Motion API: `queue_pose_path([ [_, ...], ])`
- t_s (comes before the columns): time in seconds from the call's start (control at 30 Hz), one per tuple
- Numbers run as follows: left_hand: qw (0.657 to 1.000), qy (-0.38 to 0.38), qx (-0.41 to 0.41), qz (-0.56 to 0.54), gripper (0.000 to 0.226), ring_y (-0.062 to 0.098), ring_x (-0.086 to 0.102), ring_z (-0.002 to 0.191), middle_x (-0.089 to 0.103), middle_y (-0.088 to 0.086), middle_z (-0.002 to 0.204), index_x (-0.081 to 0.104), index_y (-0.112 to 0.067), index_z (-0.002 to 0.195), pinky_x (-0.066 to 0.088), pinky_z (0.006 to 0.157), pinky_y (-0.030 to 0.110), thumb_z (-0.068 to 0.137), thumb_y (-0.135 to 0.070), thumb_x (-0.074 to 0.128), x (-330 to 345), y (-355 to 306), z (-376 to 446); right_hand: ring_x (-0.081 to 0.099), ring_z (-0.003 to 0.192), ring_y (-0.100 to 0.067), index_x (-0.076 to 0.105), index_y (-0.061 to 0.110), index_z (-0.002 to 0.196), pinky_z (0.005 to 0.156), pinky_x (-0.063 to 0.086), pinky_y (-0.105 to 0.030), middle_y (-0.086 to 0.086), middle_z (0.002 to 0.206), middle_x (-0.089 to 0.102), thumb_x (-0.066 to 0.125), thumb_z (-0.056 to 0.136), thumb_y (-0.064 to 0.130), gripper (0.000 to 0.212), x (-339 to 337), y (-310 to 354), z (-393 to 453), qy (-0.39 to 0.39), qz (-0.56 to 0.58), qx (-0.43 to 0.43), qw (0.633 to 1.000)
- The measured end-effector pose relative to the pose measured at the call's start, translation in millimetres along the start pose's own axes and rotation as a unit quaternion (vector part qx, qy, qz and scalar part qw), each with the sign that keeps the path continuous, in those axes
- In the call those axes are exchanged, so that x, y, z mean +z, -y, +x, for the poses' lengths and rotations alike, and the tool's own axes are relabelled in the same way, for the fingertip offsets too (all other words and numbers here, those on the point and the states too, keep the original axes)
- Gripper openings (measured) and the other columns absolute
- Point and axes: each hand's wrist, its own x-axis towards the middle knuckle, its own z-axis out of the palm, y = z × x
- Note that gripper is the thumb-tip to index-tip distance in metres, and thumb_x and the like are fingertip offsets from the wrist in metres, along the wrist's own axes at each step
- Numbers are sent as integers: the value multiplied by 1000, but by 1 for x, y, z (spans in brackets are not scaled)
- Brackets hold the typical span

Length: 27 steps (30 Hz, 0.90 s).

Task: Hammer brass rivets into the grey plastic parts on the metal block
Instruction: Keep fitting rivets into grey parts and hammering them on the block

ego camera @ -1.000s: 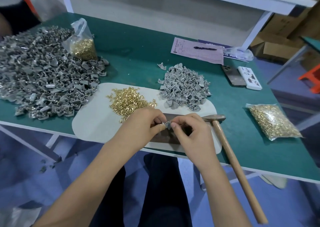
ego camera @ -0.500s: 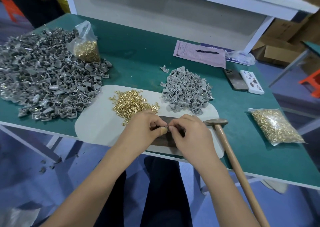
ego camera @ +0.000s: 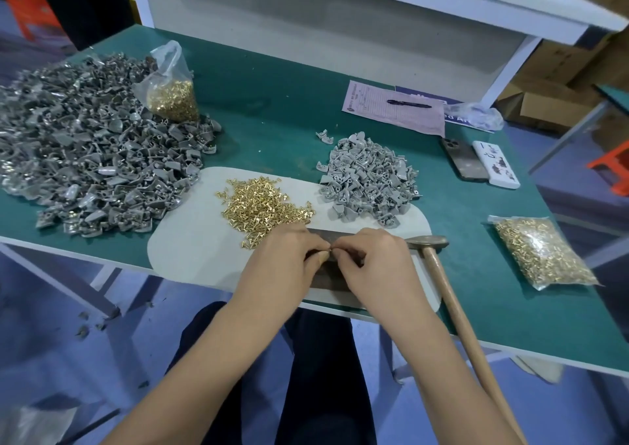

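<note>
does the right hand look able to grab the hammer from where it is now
Probably yes. The hammer lies just right of the right hand, its handle bare and nothing between them. But that hand and the left hand are pinching a small part together, so it must let go first.

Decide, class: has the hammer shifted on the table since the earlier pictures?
No. The hammer lies with its head at the right end of the white mat, beside the right hand, as before; only the camera moved.

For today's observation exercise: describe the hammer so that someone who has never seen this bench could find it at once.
Start at the green table, then the pale mat at its near edge. The hammer lies at the mat's right end, its head beside the right hand; it is the only long wooden-handled thing, its handle overhanging the edge.
</note>
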Motion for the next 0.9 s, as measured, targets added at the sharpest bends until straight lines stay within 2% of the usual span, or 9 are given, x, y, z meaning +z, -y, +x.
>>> queue_pose_path([
  [0.17,1000,-25,-17,-7,15,12,57,88,65,-10,87,76,-24,100,47,77,29,88,-17,72,4,-1,-4,56,87,-22,77,27,92,71,47,-39,3,80,65,61,92,20,17,4,0,-2,10,-55,-5,998],
  [0.23,1000,-15,-24,3,13,12,56,86,64,-11,87,75,-27,100,48,76,31,90,-19,71,1,-1,-2,59,86,-18,78,25,95,75,48,-35,3,83,69,65,94,17,16,5,-2,-4,9,-11,-18,1000],
  [0.33,1000,-3,-25,7,8,11,53,82,60,-12,84,75,-27,95,49,74,35,91,-22,70,-2,-4,-1,64,90,-6,80,19,104,81,45,-13,9,94,74,69,96,14,15,-3,-20,-16,-78,118,46,989],
  [0.43,1000,6,-16,10,7,11,51,79,53,-14,79,75,-26,90,48,72,35,92,-21,70,-3,-5,-1,58,105,-26,74,19,114,89,47,-33,-4,108,67,66,97,24,19,-13,-58,-34,-194,6,175,965],
  [0.5,1000,8,-14,8,7,10,49,78,50,-14,79,75,-26,89,45,70,32,92,-22,70,-3,-4,0,48,111,-35,64,20,125,89,44,-44,-14,117,57,68,94,37,35,-15,-78,-45,-141,-97,286,943],
  [0.57,1000,13,-17,4,6,10,51,80,53,-10,84,76,-25,90,43,71,31,91,-23,70,-5,-3,1,49,112,-38,58,16,131,85,42,-46,-16,121,55,65,97,39,42,-17,-90,-50,-62,-87,332,937],
  [0.67,1000,24,-7,15,7,14,54,81,59,-5,84,78,-22,88,47,74,36,91,-24,72,-7,-1,4,55,107,-39,58,13,130,78,42,-44,-15,118,55,49,106,30,31,-23,-100,-47,-38,-97,325,940],
  [0.77,999,30,-3,14,6,17,58,82,63,-3,83,80,-22,89,48,76,37,89,-23,74,-9,-1,8,58,95,-40,56,14,122,70,37,-42,-13,114,54,34,110,36,34,-32,-96,-40,-46,-161,324,931],
  [0.9,1000,25,-3,9,9,17,58,84,65,-4,84,81,-21,94,48,77,38,87,-24,76,-10,1,10,59,74,-24,58,34,100,59,42,-36,-1,72,60,41,107,47,22,-42,-74,-40,-88,96,220,967],
])
